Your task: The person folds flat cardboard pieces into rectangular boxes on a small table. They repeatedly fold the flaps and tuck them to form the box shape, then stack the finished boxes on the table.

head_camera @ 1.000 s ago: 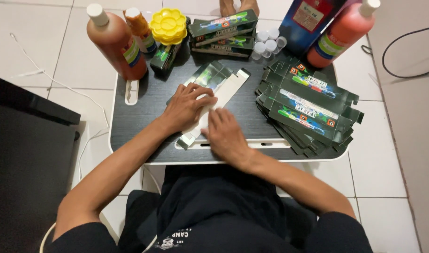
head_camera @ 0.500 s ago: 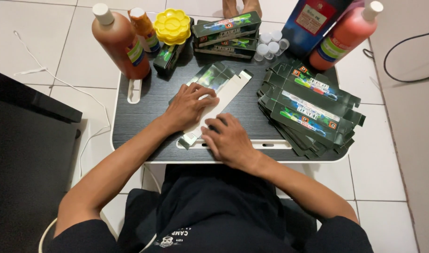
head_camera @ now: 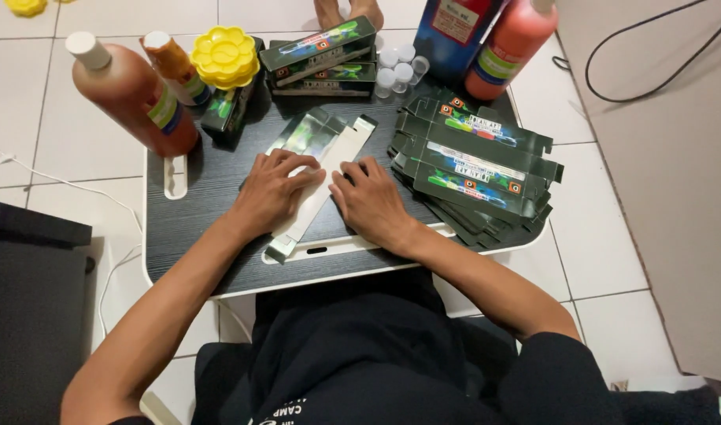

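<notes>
Shifted a little since before: right hand (head_camera: pixel 372 203) now beside the long flat carton (head_camera: pixel 317 182), no more over it. Left hand (head_camera: pixel 272 190) flat, fingers spread, pressing the carton at middle of the black table (head_camera: pixel 189 236). Nothing gripped by either. Stack of folded cartons (head_camera: pixel 472 169) close on right; bare table near front edge.

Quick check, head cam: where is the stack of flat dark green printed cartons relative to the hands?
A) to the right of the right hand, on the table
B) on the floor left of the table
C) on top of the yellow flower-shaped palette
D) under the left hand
A: the stack of flat dark green printed cartons lies on the black table, just right of the right hand; the left hand presses on a single unfolded carton with a white inside.
</notes>
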